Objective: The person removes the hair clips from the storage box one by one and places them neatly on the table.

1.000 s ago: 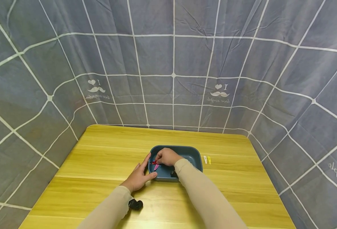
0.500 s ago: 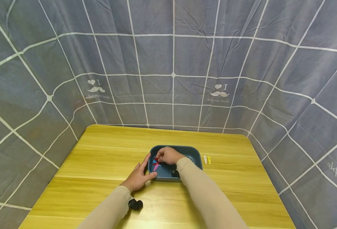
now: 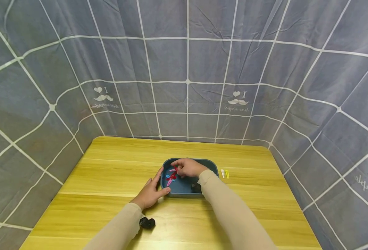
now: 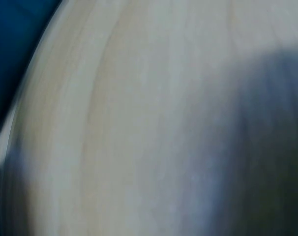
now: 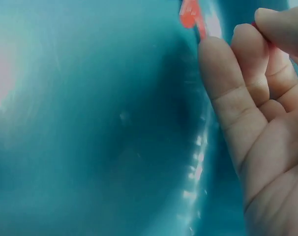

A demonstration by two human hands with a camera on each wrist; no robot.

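Note:
My left hand rests against the left side of a dark blue tray, fingers extended and thumb at its front edge. Inside the tray, my right hand pinches a small red hair clip; only a sliver of red shows between thumb and fingers in the right wrist view. Just left of that hand lies a pink clip. Closer to the front-left corner, red, blue and pink hair clips lie crossed over one another. An orange-red clip, partly out of frame, appears beyond the fingertips.
A white hair clip and a yellow one lie side by side on the wooden table, right of the tray. A grey checked curtain surrounds the table's back and sides. A black wrist device sits at my left cuff.
My right hand has drawn back to the right within the tray, bringing more of the clips at its left end into view. The left hand has stayed at the tray's side.

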